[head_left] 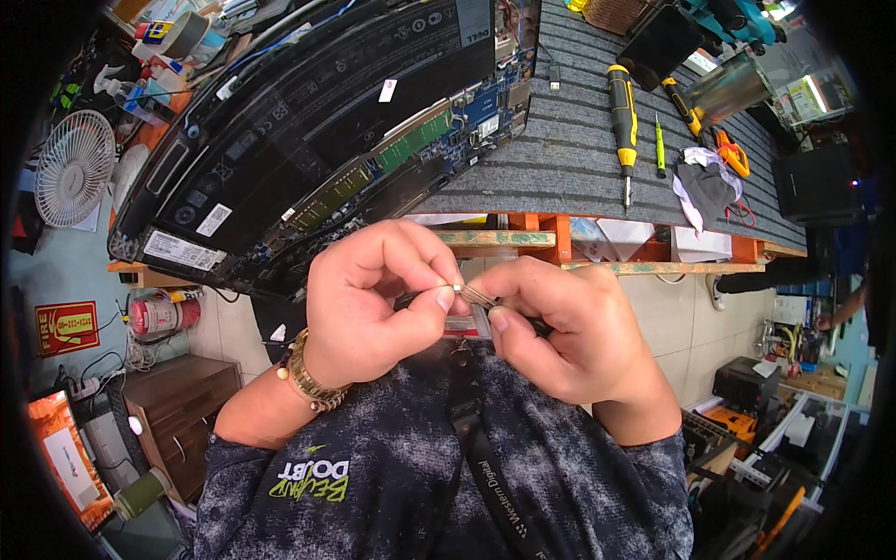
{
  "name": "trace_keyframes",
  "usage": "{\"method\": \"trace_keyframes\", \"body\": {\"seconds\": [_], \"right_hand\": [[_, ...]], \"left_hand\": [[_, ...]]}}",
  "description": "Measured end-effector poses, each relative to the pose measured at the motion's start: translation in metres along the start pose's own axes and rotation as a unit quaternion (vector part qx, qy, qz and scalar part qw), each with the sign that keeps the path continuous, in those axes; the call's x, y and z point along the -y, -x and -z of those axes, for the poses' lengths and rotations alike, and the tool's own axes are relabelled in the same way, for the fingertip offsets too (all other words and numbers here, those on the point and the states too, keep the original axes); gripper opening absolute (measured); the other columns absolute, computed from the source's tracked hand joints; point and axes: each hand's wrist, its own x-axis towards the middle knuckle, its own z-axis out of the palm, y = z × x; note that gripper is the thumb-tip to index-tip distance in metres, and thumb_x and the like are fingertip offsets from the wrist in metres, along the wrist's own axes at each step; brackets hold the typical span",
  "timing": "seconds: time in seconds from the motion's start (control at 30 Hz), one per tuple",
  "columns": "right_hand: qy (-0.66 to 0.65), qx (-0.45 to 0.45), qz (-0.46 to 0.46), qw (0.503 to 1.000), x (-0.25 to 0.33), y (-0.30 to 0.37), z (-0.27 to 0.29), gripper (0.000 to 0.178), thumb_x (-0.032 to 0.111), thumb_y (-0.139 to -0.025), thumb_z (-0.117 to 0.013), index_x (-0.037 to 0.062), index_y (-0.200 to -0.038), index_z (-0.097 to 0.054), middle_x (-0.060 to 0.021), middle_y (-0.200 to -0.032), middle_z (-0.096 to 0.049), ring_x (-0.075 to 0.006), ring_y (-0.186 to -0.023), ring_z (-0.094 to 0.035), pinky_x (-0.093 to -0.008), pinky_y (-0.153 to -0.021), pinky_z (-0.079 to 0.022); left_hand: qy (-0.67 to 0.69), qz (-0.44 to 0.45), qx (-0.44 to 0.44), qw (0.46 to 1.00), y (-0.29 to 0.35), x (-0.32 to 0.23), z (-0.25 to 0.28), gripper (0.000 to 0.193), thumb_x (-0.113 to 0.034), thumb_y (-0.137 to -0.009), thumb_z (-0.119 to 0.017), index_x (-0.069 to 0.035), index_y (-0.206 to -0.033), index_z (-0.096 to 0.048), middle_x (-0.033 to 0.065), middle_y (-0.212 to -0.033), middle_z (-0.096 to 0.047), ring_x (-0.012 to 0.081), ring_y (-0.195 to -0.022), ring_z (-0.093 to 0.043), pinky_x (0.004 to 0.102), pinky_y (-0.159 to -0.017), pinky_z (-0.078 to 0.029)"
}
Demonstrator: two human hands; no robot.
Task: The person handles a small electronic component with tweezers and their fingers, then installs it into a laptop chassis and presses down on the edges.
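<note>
The white piece [457,288] is pinched by the left hand [376,291]; the curled right hand [571,327] clasps tweezers [478,296].

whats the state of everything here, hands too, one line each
left hand: closed, fingertips pinching
right hand: closed, fingertips pinching
thin piece: held between both hands, too small to identify
laptop: bottom cover off, insides exposed
large screwdriver: lying unused, bit fitted
green screwdriver: lying unused
cloth: crumpled
screen: lit
fan: upright, can't tell if running
</note>
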Motion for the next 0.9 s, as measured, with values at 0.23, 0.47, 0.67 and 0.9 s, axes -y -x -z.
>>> {"method": "trace_keyframes", "body": {"seconds": [0.23,0.47,0.67,0.9], "right_hand": [[0.006,-0.033,0.014,0.999,0.001,0.001,-0.004,0.022,-0.002,-0.098,-0.072,0.0035,-0.120,-0.074,-0.0091,-0.074,-0.074,-0.0270,-0.061,-0.076,-0.0386,-0.057,-0.056],[0.016,-0.048,0.021,0.998,-0.001,0.003,-0.008,0.021,-0.002,-0.099,-0.072,0.0031,-0.119,-0.074,-0.0098,-0.073,-0.073,-0.0281,-0.061,-0.075,-0.0394,-0.057,-0.056],[0.034,-0.051,0.022,0.998,0.001,0.003,-0.010,0.021,-0.001,-0.099,-0.073,0.0034,-0.120,-0.072,-0.0109,-0.069,-0.069,-0.0297,-0.059,-0.074,-0.0402,-0.056,-0.055],[0.032,-0.068,0.024,0.997,0.001,0.003,-0.013,0.021,-0.001,-0.099,-0.073,0.0033,-0.119,-0.072,-0.0120,-0.067,-0.067,-0.0323,-0.059,-0.073,-0.0419,-0.056,-0.055]], "left_hand": [[-0.030,-0.019,-0.023,0.999,0.001,0.003,-0.007,0.018,0.015,-0.094,-0.073,-0.001,-0.098,-0.066,0.0127,-0.110,-0.073,0.0144,-0.093,-0.076,0.0311,-0.085,-0.065],[-0.046,-0.036,-0.048,0.997,0.000,0.002,-0.012,0.020,0.015,-0.093,-0.074,-0.002,-0.098,-0.064,0.0119,-0.109,-0.072,0.0137,-0.094,-0.073,0.0308,-0.086,-0.064],[-0.081,-0.072,-0.064,0.992,0.001,0.004,-0.016,0.021,0.015,-0.092,-0.075,-0.001,-0.097,-0.064,0.0119,-0.108,-0.073,0.0147,-0.095,-0.074,0.0309,-0.085,-0.064],[-0.258,-0.160,-0.030,0.952,0.002,0.005,-0.007,0.019,0.014,-0.097,-0.073,0.000,-0.099,-0.061,0.0150,-0.110,-0.070,0.0174,-0.092,-0.075,0.0339,-0.084,-0.069]]}}
